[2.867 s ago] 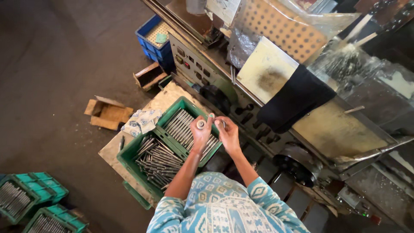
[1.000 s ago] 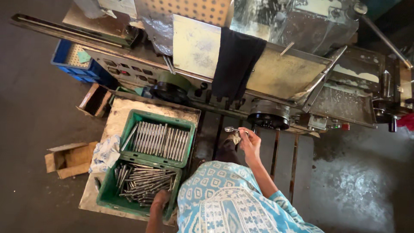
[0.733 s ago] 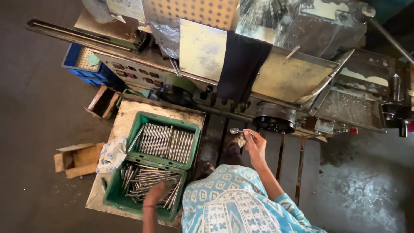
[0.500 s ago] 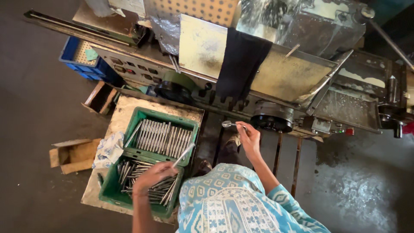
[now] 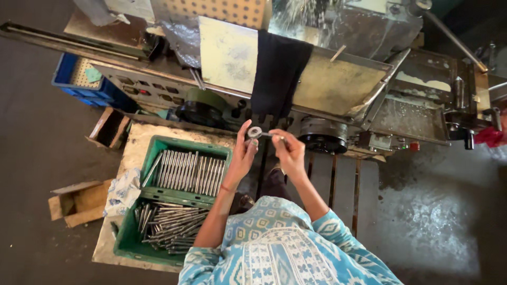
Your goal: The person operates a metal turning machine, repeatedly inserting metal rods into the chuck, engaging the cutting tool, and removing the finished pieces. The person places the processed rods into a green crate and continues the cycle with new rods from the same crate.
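Observation:
My right hand (image 5: 289, 151) is shut on a small metal ring tool (image 5: 255, 132), gripping its short stem, in front of the grey machine (image 5: 338, 89). My left hand (image 5: 242, 157) is raised against the ring with its fingers closed on a thin metal rod that the hand mostly hides. Below to the left stands a green crate (image 5: 138, 235) in two compartments. The far compartment holds several rods in a neat row (image 5: 187, 171). The near one holds a loose pile of rods (image 5: 169, 227).
A black cloth (image 5: 279, 74) hangs over the machine's front. A blue crate (image 5: 82, 79) sits at the far left. Two small wooden boxes (image 5: 74, 203) lie on the dark floor by the green crate's board. A white rag (image 5: 122, 191) lies at the crate's left edge.
My left hand reached into the green crate, picked up a rod and rose to meet my right hand at the ring tool. The right hand stayed in front of the machine.

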